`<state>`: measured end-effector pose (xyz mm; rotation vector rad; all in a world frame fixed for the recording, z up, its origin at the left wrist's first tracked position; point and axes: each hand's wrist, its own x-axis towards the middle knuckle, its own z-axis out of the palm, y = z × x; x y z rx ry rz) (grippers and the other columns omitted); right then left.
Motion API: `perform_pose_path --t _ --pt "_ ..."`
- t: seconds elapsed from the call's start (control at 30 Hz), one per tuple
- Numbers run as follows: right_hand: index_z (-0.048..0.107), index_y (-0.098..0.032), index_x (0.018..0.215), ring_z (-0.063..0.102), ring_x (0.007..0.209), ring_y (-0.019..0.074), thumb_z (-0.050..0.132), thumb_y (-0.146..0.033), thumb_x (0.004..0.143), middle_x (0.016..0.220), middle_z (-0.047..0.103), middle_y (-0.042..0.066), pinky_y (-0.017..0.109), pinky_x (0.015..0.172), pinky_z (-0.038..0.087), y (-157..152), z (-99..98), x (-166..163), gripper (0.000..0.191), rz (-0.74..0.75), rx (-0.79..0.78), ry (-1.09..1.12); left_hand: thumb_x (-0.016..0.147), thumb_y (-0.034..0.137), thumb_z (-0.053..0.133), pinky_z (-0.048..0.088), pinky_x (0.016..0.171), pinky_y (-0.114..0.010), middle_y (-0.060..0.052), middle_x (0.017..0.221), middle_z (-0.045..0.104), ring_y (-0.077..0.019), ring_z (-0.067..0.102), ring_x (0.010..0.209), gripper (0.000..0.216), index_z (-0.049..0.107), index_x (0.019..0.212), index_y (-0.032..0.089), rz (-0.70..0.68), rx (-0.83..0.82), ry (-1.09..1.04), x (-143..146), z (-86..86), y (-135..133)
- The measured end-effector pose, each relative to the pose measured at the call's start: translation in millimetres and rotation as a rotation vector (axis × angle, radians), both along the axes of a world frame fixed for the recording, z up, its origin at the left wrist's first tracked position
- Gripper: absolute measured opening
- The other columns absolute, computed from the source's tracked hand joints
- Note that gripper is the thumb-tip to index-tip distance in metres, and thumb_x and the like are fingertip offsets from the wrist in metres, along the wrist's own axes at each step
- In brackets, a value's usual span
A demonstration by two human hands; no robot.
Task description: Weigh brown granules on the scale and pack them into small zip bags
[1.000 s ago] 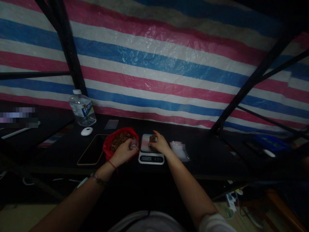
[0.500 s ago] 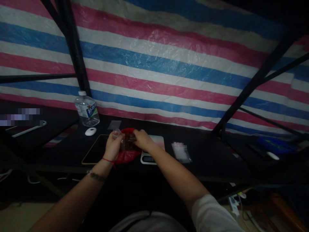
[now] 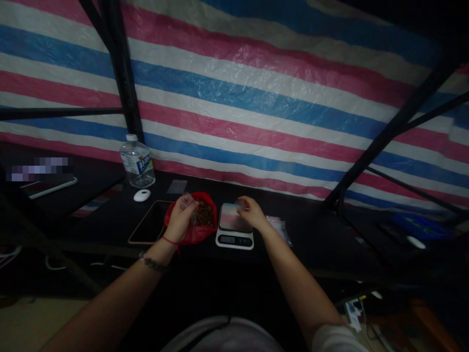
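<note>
My left hand (image 3: 180,218) is closed on a small clear plastic bag (image 3: 188,199), held over the left side of a red plastic bag (image 3: 194,235). The red bag lies wide-mouthed and holds many small brown pieces (image 3: 205,213), too small to name. To its right is a digital kitchen scale (image 3: 222,238), its display facing me. My right hand (image 3: 252,212) is above the scale's plate, thumb and fingers pinched together. A small translucent thing (image 3: 240,203) shows at those fingertips; its kind cannot be made out.
Right of the scale lies a stack of clear zip bags (image 3: 283,230), partly behind my right forearm. A single clear bag (image 3: 177,186) lies behind the red bag. To the left are a dark tablet (image 3: 148,222), a white mouse (image 3: 142,195) and a clear bottle (image 3: 138,166).
My right hand has come out of the red bag and moved right, over the scale. The left hand stays at the red bag with the clear bag. The view has shifted slightly.
</note>
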<state>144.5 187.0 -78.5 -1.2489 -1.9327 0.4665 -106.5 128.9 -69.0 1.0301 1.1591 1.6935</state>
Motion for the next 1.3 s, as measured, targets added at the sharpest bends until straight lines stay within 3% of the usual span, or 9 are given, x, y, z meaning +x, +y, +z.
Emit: perform_pose_path --t 0.13,0.23,0.33,0.47,0.57,0.7,0.9,1.3 --pt "0.060 -0.018 0.108 0.061 0.090 0.0183 0.065 -0.021 0.068 0.098 0.067 0.005 0.033 0.085 0.046 -2.6 -15.9 10.7 0.040 -0.048 -0.052 -0.043 0.066 0.041 0.070 0.042 0.057 -0.024 0.003 0.075 0.057 -0.0113 0.054 0.060 0.040 0.054 0.095 0.018 -0.084 -0.016 0.066 9.5 -8.2 -3.6" --pt "0.058 -0.018 0.116 0.055 0.109 0.0236 0.069 -0.021 0.065 0.113 0.063 0.009 0.039 0.097 0.040 -6.5 -18.5 13.7 0.052 -0.056 0.045 -0.122 0.065 0.041 0.071 0.044 0.061 -0.024 0.000 0.081 0.060 -0.0122 0.057 0.066 0.041 0.056 0.095 0.017 -0.088 0.001 0.107 12.3 -17.8 -2.2" --pt "0.050 -0.020 0.128 0.048 0.119 0.0258 0.066 -0.027 0.070 0.126 0.055 0.011 0.044 0.101 0.036 -18.9 -18.1 27.0 0.061 -0.138 0.187 -0.052 0.065 0.043 0.069 0.046 0.062 -0.026 0.000 0.078 0.060 -0.0140 0.058 0.066 0.042 0.056 0.096 0.018 -0.091 -0.002 0.153 12.1 -23.2 -0.9" --pt "0.056 -0.019 0.114 0.060 0.079 0.0186 0.054 -0.030 0.082 0.086 0.062 0.005 0.032 0.073 0.049 -50.8 -26.7 54.4 0.034 -0.237 0.134 0.095 0.065 0.046 0.067 0.046 0.063 -0.027 -0.001 0.077 0.061 -0.0158 0.058 0.069 0.041 0.058 0.094 0.018 -0.060 -0.012 0.269 12.2 -23.1 -1.2" --pt "0.060 -0.019 0.105 0.054 0.058 0.0132 0.053 -0.030 0.084 0.066 0.055 -0.002 0.025 0.057 0.044 -72.8 -37.4 65.4 0.024 -0.103 0.008 0.040 0.066 0.047 0.065 0.046 0.064 -0.027 -0.003 0.082 0.061 -0.0159 0.058 0.072 0.041 0.057 0.093 0.017 -0.054 -0.022 0.334 13.5 -23.7 -1.5" --pt "0.064 -0.019 0.097 0.052 0.055 0.0114 0.058 -0.029 0.082 0.062 0.056 -0.002 0.022 0.055 0.042 -82.3 -46.2 64.1 0.019 0.116 -0.003 -0.103 0.071 0.047 0.060 0.047 0.066 -0.027 -0.002 0.082 0.061 -0.0162 0.058 0.072 0.035 0.056 0.090 0.018 -0.015 0.005 0.523 12.5 -29.4 -0.9" --pt "0.068 -0.019 0.091 0.064 0.074 0.0151 0.052 -0.021 0.084 0.083 0.070 0.005 0.026 0.069 0.048 -81.8 -48.2 62.4 0.018 0.199 0.195 -0.189 0.076 0.044 0.055 0.046 0.067 -0.026 0.000 0.074 0.058 -0.0148 0.056 0.067 0.026 0.055 0.084 0.019 0.070 0.089 0.723 5.9 -39.9 4.3" --pt "0.070 -0.017 0.089 0.062 0.064 0.0156 0.053 -0.018 0.077 0.072 0.069 0.005 0.026 0.062 0.046 -85.1 -49.7 62.8 0.020 0.242 0.315 -0.320 0.077 0.041 0.055 0.047 0.068 -0.026 0.000 0.077 0.059 -0.0149 0.058 0.070 0.023 0.055 0.085 0.020 0.059 0.115 0.768 7.2 -47.2 7.5"
